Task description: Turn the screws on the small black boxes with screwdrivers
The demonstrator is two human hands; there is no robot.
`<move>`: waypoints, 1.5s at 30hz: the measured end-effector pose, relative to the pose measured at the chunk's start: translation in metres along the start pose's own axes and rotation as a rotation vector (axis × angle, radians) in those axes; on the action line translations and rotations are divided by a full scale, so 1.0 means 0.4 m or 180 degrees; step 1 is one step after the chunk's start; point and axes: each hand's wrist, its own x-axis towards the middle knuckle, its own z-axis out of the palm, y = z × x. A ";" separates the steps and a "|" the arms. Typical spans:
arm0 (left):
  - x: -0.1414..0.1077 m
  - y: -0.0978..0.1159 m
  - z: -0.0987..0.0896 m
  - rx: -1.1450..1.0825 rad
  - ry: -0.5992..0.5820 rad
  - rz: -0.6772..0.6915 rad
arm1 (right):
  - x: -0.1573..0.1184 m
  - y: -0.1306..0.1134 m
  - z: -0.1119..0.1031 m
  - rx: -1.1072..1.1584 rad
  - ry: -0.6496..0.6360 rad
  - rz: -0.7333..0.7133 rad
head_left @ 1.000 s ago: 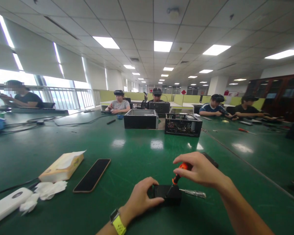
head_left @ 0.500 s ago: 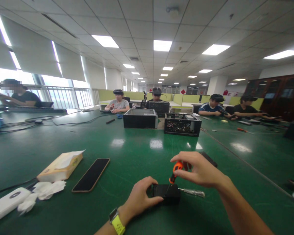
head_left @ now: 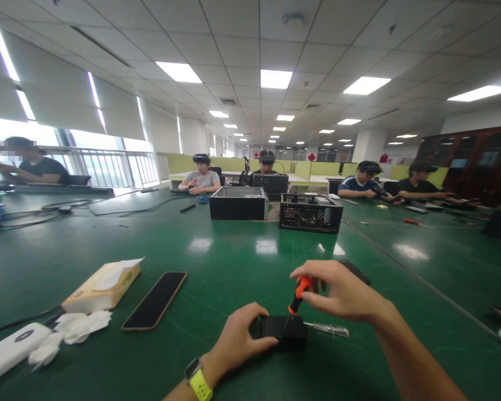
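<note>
A small black box [head_left: 294, 333] rests on the green table [head_left: 217, 267] close in front of me. My left hand [head_left: 244, 334] grips its left end between thumb and fingers. An orange and black screwdriver [head_left: 303, 288] stands tilted over the box, its shaft reaching down to the top. The fingers of my right hand [head_left: 336, 289] are closed around the handle. Behind the box, pointing right, lies a second screwdriver with a clear handle [head_left: 332, 329]. A dark flat piece [head_left: 354, 272] is partly hidden behind my right hand.
To the left lie a phone [head_left: 155, 301], a tissue pack [head_left: 104, 285], crumpled tissues [head_left: 81, 326] and a white device [head_left: 14, 351]. Two open computer cases [head_left: 239, 206] [head_left: 311, 214] stand farther back. Several people sit around the far side, and cables [head_left: 64, 210] lie at the left.
The screwdriver handle and the fingers of my right hand have shifted very slightly. Both hands otherwise keep their places and their holds.
</note>
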 end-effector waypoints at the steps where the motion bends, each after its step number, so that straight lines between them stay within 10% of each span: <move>1: 0.000 0.001 0.000 0.0000 0.0001 -0.0003 | 0.000 0.001 0.000 -0.0034 -0.0004 0.0011; 21: 0.000 -0.003 0.001 -0.0007 -0.0021 -0.0010 | 0.005 0.023 0.014 -0.0614 0.0219 0.0153; 28: -0.001 -0.006 0.002 0.0001 -0.0003 0.0020 | -0.005 -0.007 -0.021 0.0178 -0.0231 -0.0102; 36: -0.001 -0.006 0.001 0.0007 -0.0018 0.0014 | 0.007 0.022 0.015 -0.0694 0.0154 0.0257; 45: 0.000 -0.011 0.005 0.0000 -0.0008 0.0032 | -0.009 0.001 -0.027 0.0048 -0.0290 0.0016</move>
